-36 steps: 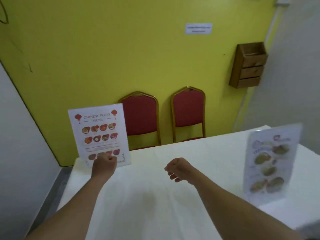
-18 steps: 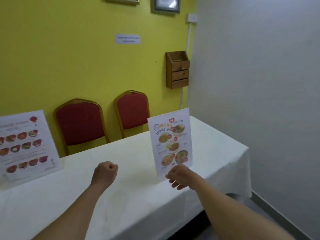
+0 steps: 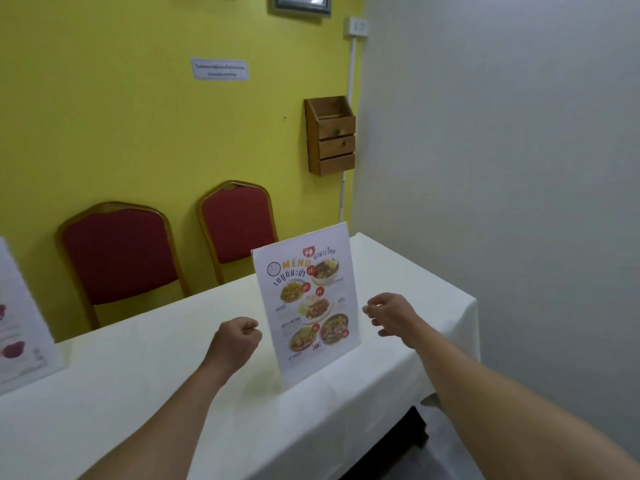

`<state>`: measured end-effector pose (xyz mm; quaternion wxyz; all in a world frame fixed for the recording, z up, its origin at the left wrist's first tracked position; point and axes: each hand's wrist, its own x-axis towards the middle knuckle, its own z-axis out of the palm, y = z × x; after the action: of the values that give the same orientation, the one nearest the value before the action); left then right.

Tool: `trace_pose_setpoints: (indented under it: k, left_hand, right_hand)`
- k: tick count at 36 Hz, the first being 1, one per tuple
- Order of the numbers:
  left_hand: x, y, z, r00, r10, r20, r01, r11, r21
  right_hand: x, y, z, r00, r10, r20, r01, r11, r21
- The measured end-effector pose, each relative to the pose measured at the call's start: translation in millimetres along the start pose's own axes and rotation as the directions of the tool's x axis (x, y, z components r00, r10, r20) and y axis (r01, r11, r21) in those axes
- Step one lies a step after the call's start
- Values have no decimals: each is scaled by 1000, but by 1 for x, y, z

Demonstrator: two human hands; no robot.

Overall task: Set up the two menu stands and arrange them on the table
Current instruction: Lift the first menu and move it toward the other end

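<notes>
A clear menu stand with a Thai food menu (image 3: pixel 308 303) stands upright near the right end of the white-clothed table (image 3: pixel 145 386). My left hand (image 3: pixel 235 341) is a closed fist just left of it, holding nothing. To its right, my right hand (image 3: pixel 391 315) hovers close to the stand's edge with fingers loosely curled and apart, not gripping it. A second menu stand with a Chinese food menu (image 3: pixel 20 327) stands at the far left, cut off by the frame edge.
Two red chairs with gold frames (image 3: pixel 121 254) (image 3: pixel 239 223) stand behind the table against the yellow wall. A wooden wall box (image 3: pixel 330 135) hangs above. The table's right end (image 3: pixel 471 306) drops off beside a grey wall.
My view swung right from the Chinese menu to the Thai one. My left hand let go of the Chinese stand and moved over. My right hand shifted from the Thai stand's base to its right side.
</notes>
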<state>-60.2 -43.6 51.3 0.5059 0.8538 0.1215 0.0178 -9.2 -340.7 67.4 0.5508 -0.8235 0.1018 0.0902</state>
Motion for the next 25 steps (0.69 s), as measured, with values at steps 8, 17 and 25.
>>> trace_pose_setpoints:
  k: [8,17,25]
  left_hand:
    - [7,10,9,997,-18,70,17,1000,7]
    - [16,-1,33,999,-5,-47,8,998,59]
    - [15,-6,53,969,-191,-160,174,978,-114]
  right_hand:
    - [39,-13,5,1000,-13,-23,13,1000,7]
    - [74,-11,16,998,-28,65,33,996,-78]
    - [92,5,29,983,-24,180,46,992,-121]
